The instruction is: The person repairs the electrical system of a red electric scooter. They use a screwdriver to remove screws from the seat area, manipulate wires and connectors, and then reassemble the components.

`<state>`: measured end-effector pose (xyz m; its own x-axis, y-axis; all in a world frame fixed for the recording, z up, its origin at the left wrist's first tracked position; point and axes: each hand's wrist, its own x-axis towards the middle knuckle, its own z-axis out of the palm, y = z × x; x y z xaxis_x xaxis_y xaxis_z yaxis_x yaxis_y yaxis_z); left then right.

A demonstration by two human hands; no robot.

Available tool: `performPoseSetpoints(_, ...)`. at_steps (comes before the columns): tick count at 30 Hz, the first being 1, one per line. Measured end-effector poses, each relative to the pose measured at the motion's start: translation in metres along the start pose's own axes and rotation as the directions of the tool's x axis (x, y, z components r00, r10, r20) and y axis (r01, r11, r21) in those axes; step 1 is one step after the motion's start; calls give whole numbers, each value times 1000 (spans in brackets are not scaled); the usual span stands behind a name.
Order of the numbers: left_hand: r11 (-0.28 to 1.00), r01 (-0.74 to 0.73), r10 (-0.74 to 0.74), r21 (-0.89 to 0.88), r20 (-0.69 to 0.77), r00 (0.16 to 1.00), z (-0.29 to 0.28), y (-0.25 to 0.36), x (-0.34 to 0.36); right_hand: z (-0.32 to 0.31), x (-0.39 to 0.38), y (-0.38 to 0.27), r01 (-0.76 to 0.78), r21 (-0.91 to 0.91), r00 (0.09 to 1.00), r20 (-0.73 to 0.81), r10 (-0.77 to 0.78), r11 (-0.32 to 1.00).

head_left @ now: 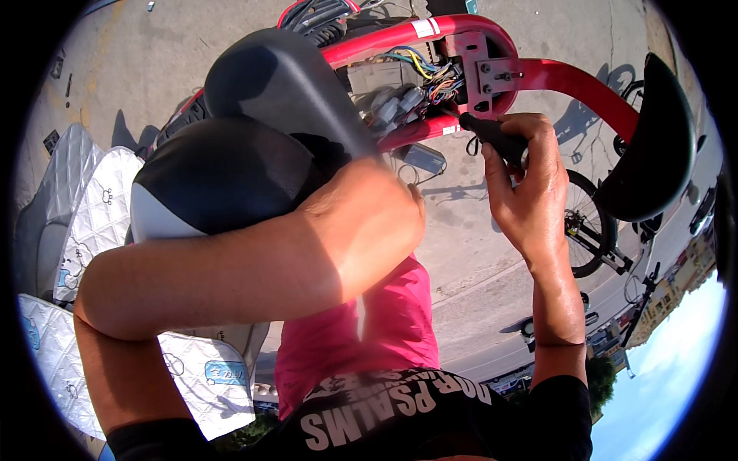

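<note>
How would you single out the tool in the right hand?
Find the red tubular frame at the top, with an open bay of coloured wires. Just below its lower tube, the right hand grips a black tool handle: the only plain black stub pointing into the wiring.

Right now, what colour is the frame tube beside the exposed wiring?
Red: the frame tube curves around the wiring bundle, clearest in the head view.

Hard, bright sunlight fills the scene, throwing crisp dark shadows across the pale pavement (477,253) at upper left and right of centre, and leaving a sharp light-and-shade edge on the left forearm (254,269). Glare whitens the quilted silver covers (92,223) at left. The fisheye view bends everything toward a black rim, and the corners are dark and soft.
</note>
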<state>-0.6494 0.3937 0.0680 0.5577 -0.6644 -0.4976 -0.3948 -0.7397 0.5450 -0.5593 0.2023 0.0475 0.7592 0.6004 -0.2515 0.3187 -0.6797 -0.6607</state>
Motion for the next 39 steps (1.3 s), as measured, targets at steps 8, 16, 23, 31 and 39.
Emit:
performPoseSetpoints(8, 1000, -22, 22, -20, 9, 1000, -1, -1, -1, 6, 1, 3, 16, -28, 1000, -12, -16, 999)
performPoseSetpoints(16, 997, -50, 51, -58, 22, 998, 0, -3, -3, 15, 14, -10, 109, -98, 994, 43, -105, 989)
performPoseSetpoints(23, 998, -45, 45, -40, 2, 999, 0, -4, -6, 12, 10, -9, 94, -87, 996, 9, -94, 992)
performPoseSetpoints(31, 997, -53, 54, -47, 3, 999, -1, -5, -7, 6, 6, -11, 85, -62, 996, 8, -85, 994)
performPoseSetpoints(39, 996, -60, 64, -61, 57, 996, -4, -5, -5, 5, 3, -3, 70, -63, 997, -14, -71, 996)
